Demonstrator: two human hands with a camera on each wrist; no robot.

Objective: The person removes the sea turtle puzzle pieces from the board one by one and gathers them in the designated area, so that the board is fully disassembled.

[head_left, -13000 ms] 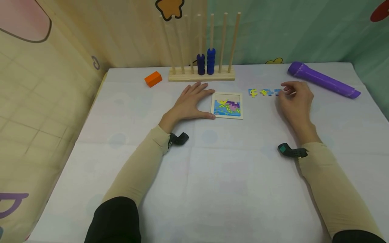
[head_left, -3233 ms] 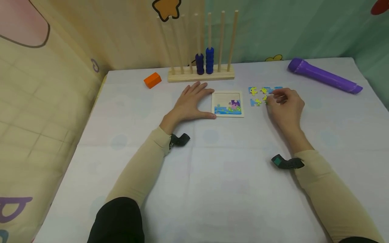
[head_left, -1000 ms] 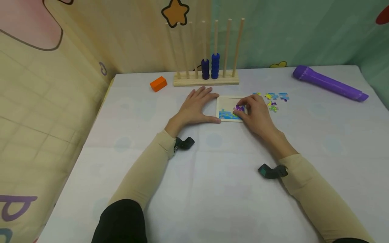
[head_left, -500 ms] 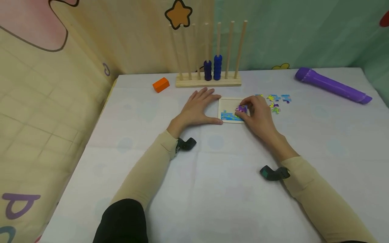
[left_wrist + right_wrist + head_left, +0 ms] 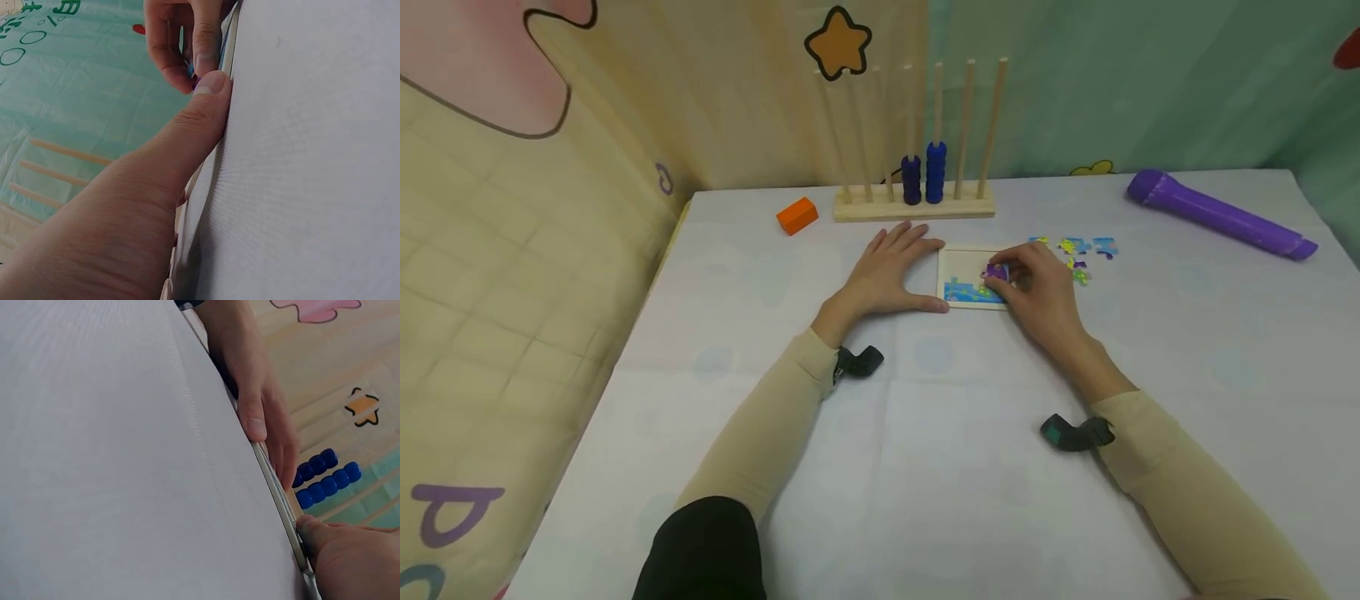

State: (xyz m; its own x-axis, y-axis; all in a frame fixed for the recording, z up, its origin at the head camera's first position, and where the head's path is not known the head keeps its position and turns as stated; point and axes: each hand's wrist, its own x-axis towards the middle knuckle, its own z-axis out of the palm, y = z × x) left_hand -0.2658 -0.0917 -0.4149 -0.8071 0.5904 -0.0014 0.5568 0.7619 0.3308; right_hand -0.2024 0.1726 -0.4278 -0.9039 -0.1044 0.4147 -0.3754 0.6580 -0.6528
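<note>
A small square jigsaw tray [image 5: 964, 257] with a pale wooden rim lies on the table in the head view. Blue puzzle pieces [image 5: 961, 292] line its bottom; its upper part is bare wood. My left hand [image 5: 886, 279] spreads its fingers at the tray's left side, index fingertip and thumb at the two left corners. My right hand [image 5: 1047, 298] pinches a purple puzzle piece [image 5: 997, 272] at the tray's right side, covering part of the rim. From the left wrist, the right fingers [image 5: 205, 47] show close beyond my left thumb. The right wrist view shows the tray's edge [image 5: 279, 501] side-on between both hands.
Several loose puzzle pieces [image 5: 1077, 246] lie right of the tray, partly behind my right hand. Behind stands a wooden bead rack [image 5: 913, 212] with blue beads [image 5: 936, 172] on two pegs. An orange block [image 5: 797, 216] is at back left, a purple microphone-shaped tube [image 5: 1221, 215] at back right.
Since 13 s ago several pieces have left the tray for the table on its right. My right hand moved left from those pieces to the tray; during the last second it hardly moved.
</note>
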